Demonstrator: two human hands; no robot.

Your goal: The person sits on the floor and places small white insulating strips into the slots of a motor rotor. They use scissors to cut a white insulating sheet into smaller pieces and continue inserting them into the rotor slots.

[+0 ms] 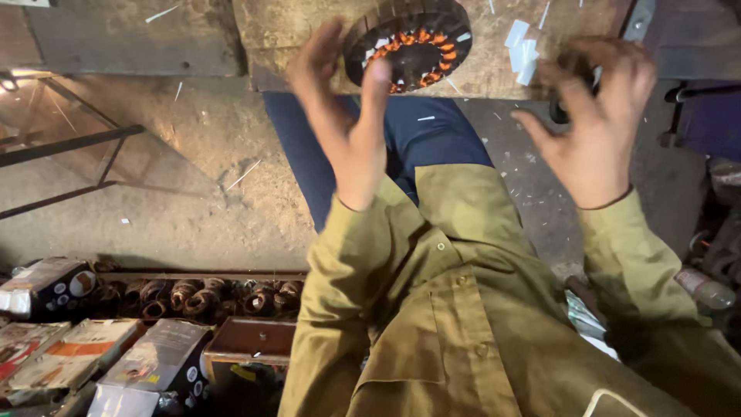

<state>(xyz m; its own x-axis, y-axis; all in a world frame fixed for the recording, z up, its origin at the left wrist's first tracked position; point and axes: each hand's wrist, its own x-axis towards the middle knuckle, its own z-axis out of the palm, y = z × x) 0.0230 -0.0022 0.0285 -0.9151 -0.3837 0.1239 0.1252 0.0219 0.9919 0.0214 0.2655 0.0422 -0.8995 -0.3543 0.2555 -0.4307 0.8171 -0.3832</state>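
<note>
Boxes (154, 367) lie low at left. The left hand (347, 123), fingers spread and empty, hovers beside the round copper-wound stator (409, 42) on the wooden block (494, 66); probably heavy and rigid, best gripped by its rim. The right hand (594, 123) hangs open too

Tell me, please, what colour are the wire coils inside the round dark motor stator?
The coils are copper-orange, seen best in the head view.

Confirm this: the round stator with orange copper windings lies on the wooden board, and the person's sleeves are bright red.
Not quite. The head view shows the stator with orange windings on the wooden board, but the sleeves are olive-yellow, not red. Both the left hand and right hand are raised above it.
</note>
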